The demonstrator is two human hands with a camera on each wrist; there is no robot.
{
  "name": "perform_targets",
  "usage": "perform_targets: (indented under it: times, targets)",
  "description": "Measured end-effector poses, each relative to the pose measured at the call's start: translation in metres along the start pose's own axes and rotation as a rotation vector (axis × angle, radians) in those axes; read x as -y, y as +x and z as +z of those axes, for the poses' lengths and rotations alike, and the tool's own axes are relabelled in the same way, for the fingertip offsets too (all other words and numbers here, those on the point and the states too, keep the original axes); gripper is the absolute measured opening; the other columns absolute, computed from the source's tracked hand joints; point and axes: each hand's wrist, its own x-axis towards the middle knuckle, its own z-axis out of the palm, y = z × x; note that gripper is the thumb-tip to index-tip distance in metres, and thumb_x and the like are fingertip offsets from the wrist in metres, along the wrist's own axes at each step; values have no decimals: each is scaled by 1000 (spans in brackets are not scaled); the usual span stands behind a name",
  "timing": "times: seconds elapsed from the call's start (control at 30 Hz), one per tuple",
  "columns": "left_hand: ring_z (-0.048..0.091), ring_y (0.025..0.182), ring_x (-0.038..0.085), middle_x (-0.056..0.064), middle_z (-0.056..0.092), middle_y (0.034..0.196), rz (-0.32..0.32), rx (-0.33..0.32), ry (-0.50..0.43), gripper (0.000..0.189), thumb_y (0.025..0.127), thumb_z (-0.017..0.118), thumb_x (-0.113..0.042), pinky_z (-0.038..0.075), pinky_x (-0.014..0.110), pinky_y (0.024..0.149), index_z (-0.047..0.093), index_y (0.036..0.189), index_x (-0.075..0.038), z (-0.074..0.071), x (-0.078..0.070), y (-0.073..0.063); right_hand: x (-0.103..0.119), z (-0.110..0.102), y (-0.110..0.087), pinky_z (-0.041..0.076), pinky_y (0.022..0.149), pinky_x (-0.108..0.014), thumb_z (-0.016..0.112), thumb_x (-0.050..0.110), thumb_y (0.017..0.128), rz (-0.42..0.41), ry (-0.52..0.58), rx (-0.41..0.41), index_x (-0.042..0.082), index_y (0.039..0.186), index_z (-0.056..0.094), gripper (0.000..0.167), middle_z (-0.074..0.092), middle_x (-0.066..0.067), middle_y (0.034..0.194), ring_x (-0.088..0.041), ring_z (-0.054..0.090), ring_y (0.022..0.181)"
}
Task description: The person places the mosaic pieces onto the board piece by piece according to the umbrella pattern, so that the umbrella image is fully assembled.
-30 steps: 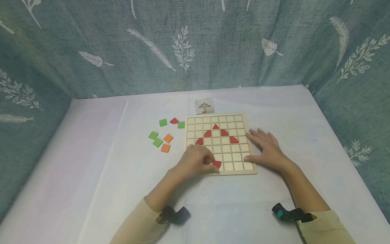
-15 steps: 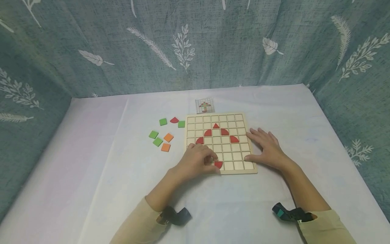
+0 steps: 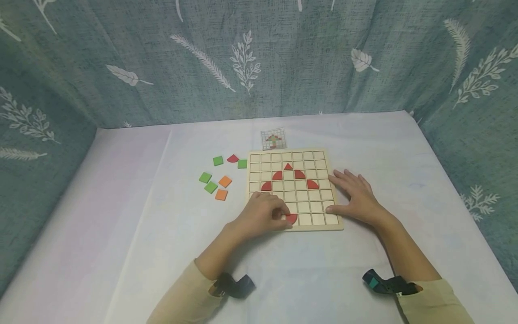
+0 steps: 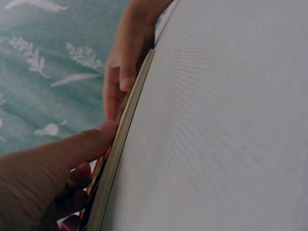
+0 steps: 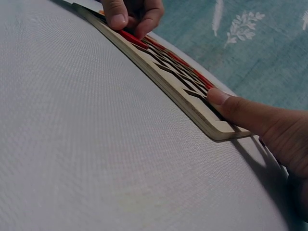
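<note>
While the left hand [image 3: 259, 215], partly hiding it, seems to pinch the red piece [image 3: 292, 218] in the near row of the board [image 3: 317, 228] and the right hand [image 3: 358, 196] rests spread on its right edge, the piece looks light and stiff, best held by its sides.

Evenly lit head view, dimmer wrist views

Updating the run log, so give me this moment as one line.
left grip: pinches red piece in nearest row of grid board; right grip: rests on board's right edge; green tiles, orange tiles: loose, left of board
</note>
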Motion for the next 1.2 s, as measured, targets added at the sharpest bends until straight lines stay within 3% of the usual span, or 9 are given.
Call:
perform_targets:
  times: [0.1,0.3,0.6,0.77,0.93,1.2]
  targets:
    - [47,72,3,-15,53,70,-9,5,-37,19,73,78,-34,34,29,77,71,87,-23,-2,1,0,0,0,0,0,112,-56,79,42,70,1,-3,0,4,142,39,90,29,-21,150,-40,13,142]
    - [52,74,4,-11,60,81,-55,-31,-227,34,71,82,-31,43,24,72,71,100,-18,-10,8,1,0,-1,0,0,112,-56,79,42,71,-1,-5,-2,4,142,39,90,29,-21,151,-39,13,142]
    - [54,83,16,1,62,86,-151,-76,-398,33,74,80,-23,46,31,76,70,102,-10,-30,22,8,1,-2,0,0,112,-56,78,43,71,-2,2,3,6,143,38,90,28,-20,151,-38,12,143]
    - [52,91,23,6,63,93,-229,-139,-435,34,76,79,-23,45,37,76,69,106,-9,-46,30,11,1,-1,-1,-1,112,-56,79,43,71,9,8,5,6,143,38,91,28,-21,151,-39,12,143]
    - [46,95,24,11,60,101,-352,-164,-480,40,77,77,-27,41,37,73,67,111,-10,-60,42,10,2,-1,-1,0,112,-56,78,43,71,6,4,10,6,143,38,90,28,-20,151,-39,12,143]
    - [44,99,24,10,59,107,-462,-225,-415,42,80,75,-29,38,37,77,64,116,-11,-76,73,12,1,0,-1,0,112,-56,78,42,71,14,2,19,6,143,38,90,28,-20,152,-38,12,143]
